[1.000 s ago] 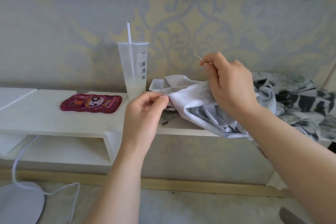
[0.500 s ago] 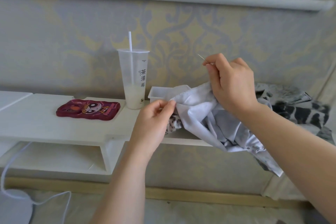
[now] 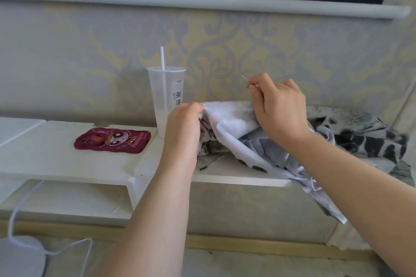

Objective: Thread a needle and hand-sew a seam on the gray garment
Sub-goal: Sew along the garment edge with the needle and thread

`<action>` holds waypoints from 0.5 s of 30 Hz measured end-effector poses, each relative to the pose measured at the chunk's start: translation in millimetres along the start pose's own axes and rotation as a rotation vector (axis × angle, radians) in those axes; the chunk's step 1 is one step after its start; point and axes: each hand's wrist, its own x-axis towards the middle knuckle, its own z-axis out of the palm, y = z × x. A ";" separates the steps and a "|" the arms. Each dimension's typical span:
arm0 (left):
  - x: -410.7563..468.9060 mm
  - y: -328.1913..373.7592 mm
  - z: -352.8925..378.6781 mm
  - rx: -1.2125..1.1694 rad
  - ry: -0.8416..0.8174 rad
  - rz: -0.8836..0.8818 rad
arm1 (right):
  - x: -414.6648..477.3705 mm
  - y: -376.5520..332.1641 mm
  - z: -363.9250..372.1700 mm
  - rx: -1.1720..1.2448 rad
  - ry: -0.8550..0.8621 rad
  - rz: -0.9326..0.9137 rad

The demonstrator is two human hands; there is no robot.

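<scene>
Patterned wallpaper (image 3: 90, 63) backs a white shelf (image 3: 67, 159) where the gray garment (image 3: 231, 123) lies heaped. The left hand (image 3: 183, 128) pinches its edge, probably for tautness, and the right hand (image 3: 279, 108) pinches the needle (image 3: 244, 77) - point raised, seemingly to clear the cloth.

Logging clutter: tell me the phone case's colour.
Dark red phone case with a cartoon face; head view.

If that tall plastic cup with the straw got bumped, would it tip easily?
Probably: the cup is tall, narrow-based and looks nearly empty, so likely light. The left hand works right beside it. Being thin plastic, it would likely not break.
</scene>
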 end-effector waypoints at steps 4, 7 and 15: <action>19.8 35.7 23.2 0.193 0.015 0.192 | 29.5 12.1 -5.7 -0.029 0.035 -0.013; 28.1 62.5 40.2 0.427 0.036 0.396 | 54.7 20.2 -13.4 -0.040 0.071 0.000; 47.7 67.8 30.5 0.876 -0.439 0.421 | 45.1 61.6 -34.6 -0.105 -0.029 -0.096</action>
